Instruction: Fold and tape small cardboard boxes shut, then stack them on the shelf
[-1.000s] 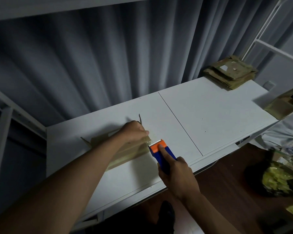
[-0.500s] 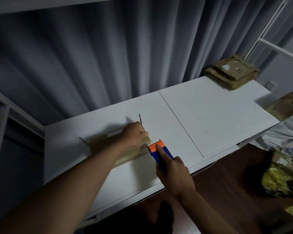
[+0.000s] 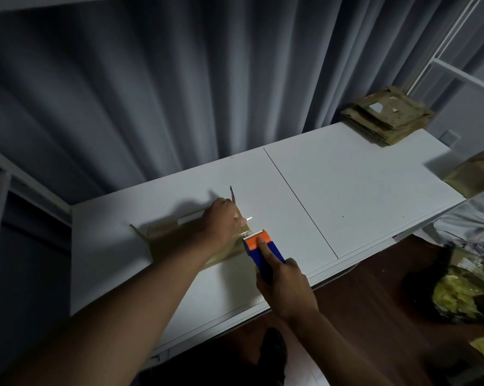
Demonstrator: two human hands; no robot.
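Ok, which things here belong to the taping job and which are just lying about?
In use: cardboard box held by left hand; tape dispenser gripped by right hand; flattened box stack; white shelf.
Lying about: yellow bag on floor; grey curtain.

Behind my white table [image 3: 346, 190] hangs a grey curtain [image 3: 179, 93]. On the dark wooden floor [image 3: 374, 316] at my right lies a yellow-green bag [image 3: 458, 299].

single head view, forward and down, near the white table [image 3: 346, 190]
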